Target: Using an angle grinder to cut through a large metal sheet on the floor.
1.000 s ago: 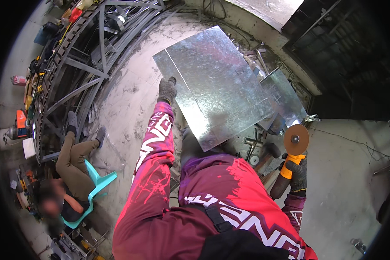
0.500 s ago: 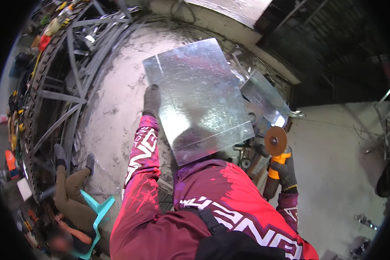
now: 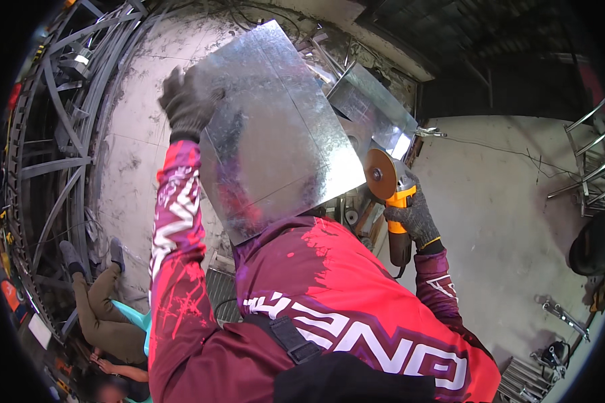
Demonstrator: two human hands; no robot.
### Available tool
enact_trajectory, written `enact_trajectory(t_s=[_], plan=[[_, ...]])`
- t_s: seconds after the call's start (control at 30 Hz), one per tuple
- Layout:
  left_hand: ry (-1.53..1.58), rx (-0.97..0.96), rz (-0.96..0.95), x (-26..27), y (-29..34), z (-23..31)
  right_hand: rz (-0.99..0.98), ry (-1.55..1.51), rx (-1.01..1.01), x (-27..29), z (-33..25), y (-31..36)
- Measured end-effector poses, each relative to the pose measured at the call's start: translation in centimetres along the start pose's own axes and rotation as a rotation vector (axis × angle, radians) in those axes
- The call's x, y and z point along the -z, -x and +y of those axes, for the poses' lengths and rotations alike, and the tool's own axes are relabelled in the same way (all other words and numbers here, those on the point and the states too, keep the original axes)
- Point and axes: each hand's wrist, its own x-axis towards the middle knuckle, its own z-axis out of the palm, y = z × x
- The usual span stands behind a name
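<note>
A shiny sheet of galvanized metal [image 3: 275, 127] with faint scribed lines stands tilted in front of my body, its lower edge against my lap. My gloved left hand [image 3: 189, 104] is at its upper left edge and appears to grip it; the fingers are partly smeared, and a dark patch beside them may be their reflection. In my gloved right hand [image 3: 417, 213] is an orange and black angle grinder [image 3: 400, 201]. Its brown disc [image 3: 380, 173] faces the sheet's lower right corner, close to it in view; contact cannot be made out.
A second bent metal sheet [image 3: 373, 104] lies beyond the first. Steel frames [image 3: 60, 127] run along the left. A seated person [image 3: 111, 322] is at the lower left on a turquoise stool [image 3: 138, 319]. Chrome tubing [image 3: 591, 168] stands at the right.
The view has shifted. My left hand has moved farther up the metal sheet's edge. My right hand has brought the angle grinder nearer the sheet, with its disc turned more edge-on.
</note>
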Motion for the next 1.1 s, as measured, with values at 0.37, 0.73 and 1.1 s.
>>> enact_trajectory(t_s=[0.37,0.73,1.1], plan=[[-0.009,-0.231,-0.696,-2.3,1.8,10.8,0.145,-0.160,0.033,0.6,0.2,1.4],[-0.023,-0.296,-0.629,-0.8,6.7,14.2,0.104,-0.260,0.060,-0.4,-1.1,0.2],[-0.207,-0.122,-0.473,-1.5,-8.4,9.6,0.138,-0.226,0.036,1.3,2.5,2.1]])
